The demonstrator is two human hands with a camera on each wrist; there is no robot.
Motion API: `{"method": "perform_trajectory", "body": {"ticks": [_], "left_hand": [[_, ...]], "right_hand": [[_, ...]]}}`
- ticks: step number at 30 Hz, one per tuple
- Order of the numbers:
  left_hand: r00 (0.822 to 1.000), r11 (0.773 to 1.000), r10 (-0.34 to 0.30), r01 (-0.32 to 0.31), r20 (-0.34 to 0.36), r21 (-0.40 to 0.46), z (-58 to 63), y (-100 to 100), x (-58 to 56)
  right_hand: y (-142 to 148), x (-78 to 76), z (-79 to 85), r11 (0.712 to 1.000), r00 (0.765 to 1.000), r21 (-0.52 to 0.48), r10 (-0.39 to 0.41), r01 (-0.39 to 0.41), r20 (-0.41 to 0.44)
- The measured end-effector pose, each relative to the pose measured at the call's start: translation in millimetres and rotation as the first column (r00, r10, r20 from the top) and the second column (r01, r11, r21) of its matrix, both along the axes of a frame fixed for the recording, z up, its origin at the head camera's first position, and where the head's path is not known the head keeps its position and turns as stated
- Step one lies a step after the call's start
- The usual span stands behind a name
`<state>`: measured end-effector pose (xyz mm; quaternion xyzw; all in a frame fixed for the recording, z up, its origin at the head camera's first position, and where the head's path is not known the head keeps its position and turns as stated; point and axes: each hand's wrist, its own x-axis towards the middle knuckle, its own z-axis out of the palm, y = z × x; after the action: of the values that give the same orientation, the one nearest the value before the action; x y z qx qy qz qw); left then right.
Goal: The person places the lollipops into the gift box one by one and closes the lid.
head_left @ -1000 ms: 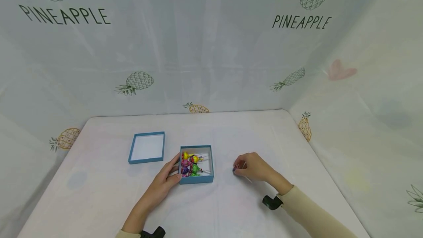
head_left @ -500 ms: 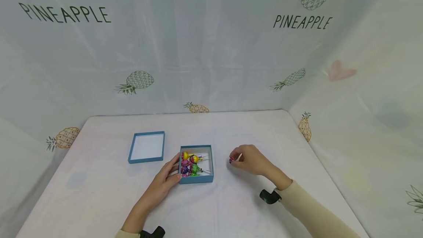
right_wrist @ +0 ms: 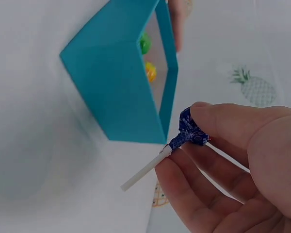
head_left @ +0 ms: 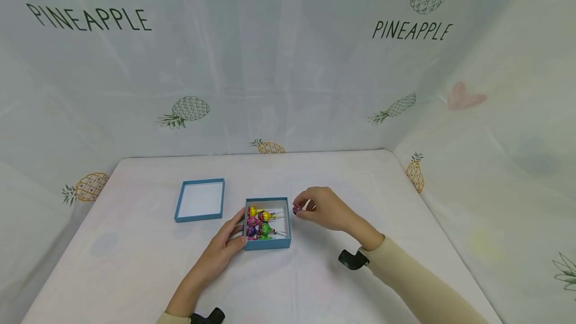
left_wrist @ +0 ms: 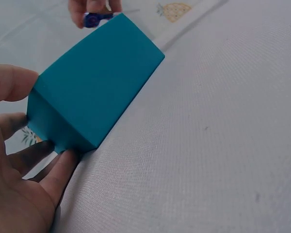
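Observation:
A blue box, without its cover, stands mid-table with several lollipops in bright wrappers inside, their heads mostly toward its left side. My left hand rests against the box's left wall, thumb at the near corner, fingers along the side. In the left wrist view, its fingertips touch the blue wall. My right hand pinches a lollipop with a dark blue wrapper just right of the box's rim. A white stick points out past the fingers; the thumb partly covers the candy head.
A shallow blue lid with a white inside lies on the table behind and left of the box. White cloth covers the table. A pineapple-print curtain hangs behind and at the sides.
My right hand has carried the lollipop left and farther back, from the table on the right to beside the box. My left hand, the box and the lid have stayed in place.

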<state>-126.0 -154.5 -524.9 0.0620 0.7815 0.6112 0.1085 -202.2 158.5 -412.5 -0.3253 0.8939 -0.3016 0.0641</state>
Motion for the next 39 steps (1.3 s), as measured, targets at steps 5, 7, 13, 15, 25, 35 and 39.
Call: {"method": "perform_trajectory", "body": {"ticks": [5, 7, 13, 15, 25, 35, 39], "left_hand": [[1.000, 1.000, 0.002, -0.002, -0.011, -0.009, -0.4, -1, 0.2], [1.000, 1.000, 0.001, -0.001, -0.016, -0.006, -0.4, 0, 0.4], [1.000, 1.000, 0.000, 0.000, -0.019, 0.002, 0.0, 1, 0.5], [1.000, 1.000, 0.001, -0.001, -0.018, 0.000, 0.1, 1, 0.7], [0.999, 1.000, -0.010, 0.010, -0.034, 0.002, -0.7, -1, 0.5], [1.000, 1.000, -0.011, 0.011, -0.028, 0.011, 0.5, -2, -0.4], [0.999, 1.000, -0.019, 0.020, -0.033, 0.015, 0.5, -3, -0.3]], "right_hand": [[-15, -0.1, 4.3, 0.999, 0.999, -0.018, 0.048, -0.048, -0.009], [-22, 0.4, 6.1, 0.998, 0.998, -0.020, 0.062, -0.062, -0.016], [-39, 1.4, 9.3, 0.996, 0.996, -0.035, 0.083, -0.084, -0.015], [-44, 1.5, 10.5, 0.995, 0.996, -0.039, 0.087, -0.087, -0.005], [-64, 3.3, 4.7, 0.989, 0.989, -0.080, 0.130, -0.125, 0.067], [-65, 5.5, -13.9, 0.985, 0.975, -0.061, 0.171, -0.164, 0.141], [-65, 4.7, -19.6, 0.982, 0.971, -0.039, 0.190, -0.186, 0.148]]}}
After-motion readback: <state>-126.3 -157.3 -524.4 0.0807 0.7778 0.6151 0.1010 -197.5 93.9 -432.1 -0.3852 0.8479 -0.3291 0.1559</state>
